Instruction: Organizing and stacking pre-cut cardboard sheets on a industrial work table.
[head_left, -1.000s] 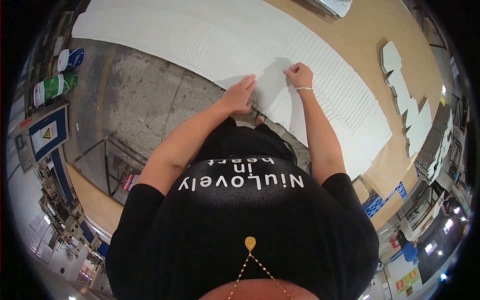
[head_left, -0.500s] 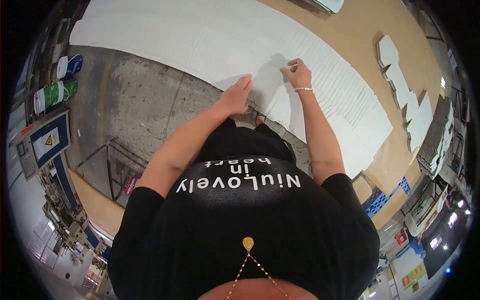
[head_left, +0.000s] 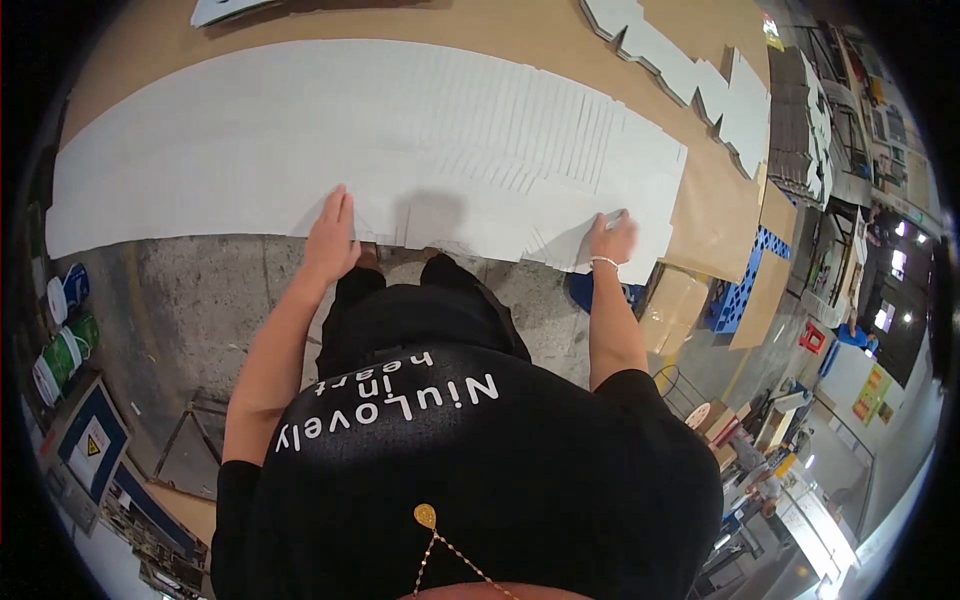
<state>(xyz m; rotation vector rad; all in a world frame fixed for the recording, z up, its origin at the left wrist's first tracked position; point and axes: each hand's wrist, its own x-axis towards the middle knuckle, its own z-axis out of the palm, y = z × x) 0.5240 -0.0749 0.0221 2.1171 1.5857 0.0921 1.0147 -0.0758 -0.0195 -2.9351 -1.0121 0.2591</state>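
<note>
A long row of overlapping white cardboard sheets is fanned out across the table in front of me. My left hand rests at the near edge of the row, fingers stretched out and holding nothing. Toward the right end, my right hand is over the sheets near their edge. Its thumb and forefinger stand apart, the other fingers are slightly blurred, and no object shows in it. Whether the right hand touches the cardboard I cannot tell.
Brown board covers the table. Stacked white cut-out cardboard pieces lie at the far right, and another white stack at the far left. A blue crate and a brown carton stand right of me. Buckets are at left.
My view has turned toward the right end of the row. My right hand has moved right, toward that end; my hands are farther apart. The left hand stays by the near edge.
</note>
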